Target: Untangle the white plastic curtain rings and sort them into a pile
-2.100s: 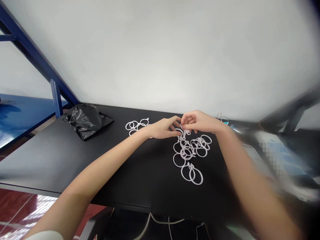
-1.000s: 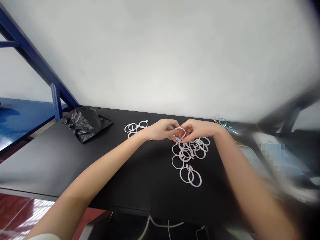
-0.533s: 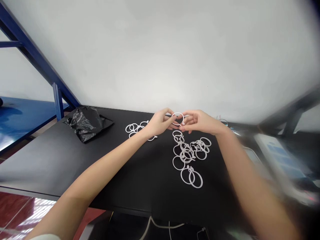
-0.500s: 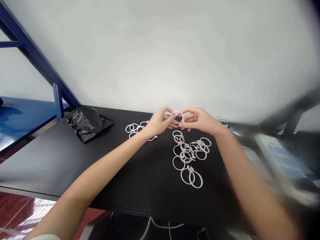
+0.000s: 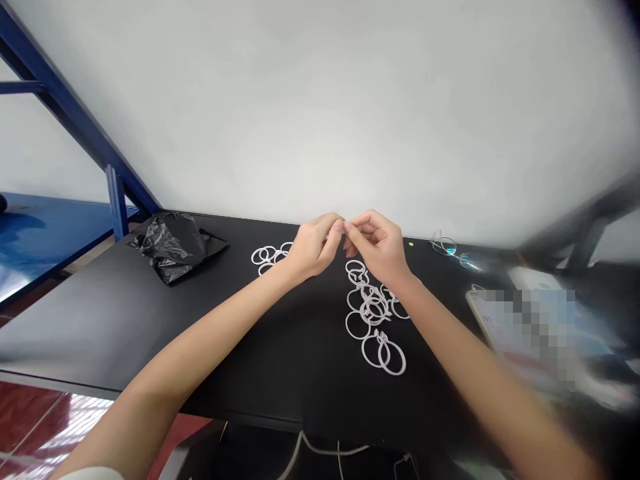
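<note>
pale grey wall (image 5: pixel 320 120) | black tabletop (image 5: pixel 270 363) | red tiled floor (image 5: pixel 30 407) | blue frame (image 5: pixel 75 113)

Thin white rings (image 5: pixel 374 311) lie overlapping in two clusters on the black table (image 5: pixel 295 367).

Hands (image 5: pixel 380 248) now meeting at the thumbs, held white ring now hidden, right forearm (image 5: pixel 463 347) swung inward, phone (image 5: pixel 503 337) more exposed

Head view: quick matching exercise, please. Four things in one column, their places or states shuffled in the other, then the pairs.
1. black bag
2. glasses
3. larger ring group
4. left hand

A. thumb and finger pinched, close to the right hand
B. crumpled, toward the left of the table
C. white, overlapping
D. near the wall, right of both hands

Pairs: 1-B; 2-D; 3-C; 4-A
</note>
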The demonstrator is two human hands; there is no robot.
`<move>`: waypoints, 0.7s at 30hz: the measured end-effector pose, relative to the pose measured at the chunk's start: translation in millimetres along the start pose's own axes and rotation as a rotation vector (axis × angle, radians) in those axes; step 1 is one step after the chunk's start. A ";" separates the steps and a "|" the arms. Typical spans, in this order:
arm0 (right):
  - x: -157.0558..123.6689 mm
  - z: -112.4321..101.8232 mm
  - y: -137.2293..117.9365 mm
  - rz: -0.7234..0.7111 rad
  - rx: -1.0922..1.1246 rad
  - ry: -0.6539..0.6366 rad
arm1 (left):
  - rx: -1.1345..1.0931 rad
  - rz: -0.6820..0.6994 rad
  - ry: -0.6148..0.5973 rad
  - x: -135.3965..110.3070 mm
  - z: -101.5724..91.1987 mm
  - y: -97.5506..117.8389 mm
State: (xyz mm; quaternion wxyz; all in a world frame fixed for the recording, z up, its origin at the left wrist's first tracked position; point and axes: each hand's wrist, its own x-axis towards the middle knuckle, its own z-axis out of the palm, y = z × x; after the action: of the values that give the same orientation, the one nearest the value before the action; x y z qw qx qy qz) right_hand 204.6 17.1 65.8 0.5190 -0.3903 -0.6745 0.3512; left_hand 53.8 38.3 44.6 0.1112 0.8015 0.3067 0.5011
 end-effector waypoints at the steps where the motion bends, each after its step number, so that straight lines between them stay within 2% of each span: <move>1: -0.3 2.3 -0.3 0.019 0.027 -0.002 | -0.016 0.007 0.022 0.7 -0.9 0.8; 4: 0.0 7.0 1.1 0.074 0.137 -0.032 | -0.074 -0.011 0.078 3.2 -3.1 5.1; 6: -1.2 9.6 3.1 0.067 0.160 -0.003 | -0.139 -0.064 0.057 4.6 -3.5 7.7; 10: -10.3 15.4 5.5 -0.063 -0.035 0.149 | -0.354 -0.267 -0.027 7.7 -1.5 7.0; 13: -17.1 19.2 5.1 -0.153 -0.172 0.187 | -0.573 -0.423 -0.125 11.3 -0.5 3.4; 15: -18.8 20.9 4.6 -0.147 -0.186 0.207 | -0.628 -0.463 -0.189 12.7 -1.5 1.7; 17: -18.5 21.7 4.2 -0.121 -0.161 0.224 | -0.563 -0.412 -0.191 12.2 -3.6 0.8; 21: -16.9 21.1 3.1 -0.146 -0.092 0.204 | -0.326 -0.160 -0.141 6.9 -6.7 -0.5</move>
State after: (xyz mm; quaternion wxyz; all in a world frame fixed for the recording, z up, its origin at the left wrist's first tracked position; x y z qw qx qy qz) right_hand 187.3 2.0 51.4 0.5905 -0.3971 -0.6605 0.2395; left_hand 49.8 42.0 52.6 0.3003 0.7791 0.2756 0.4764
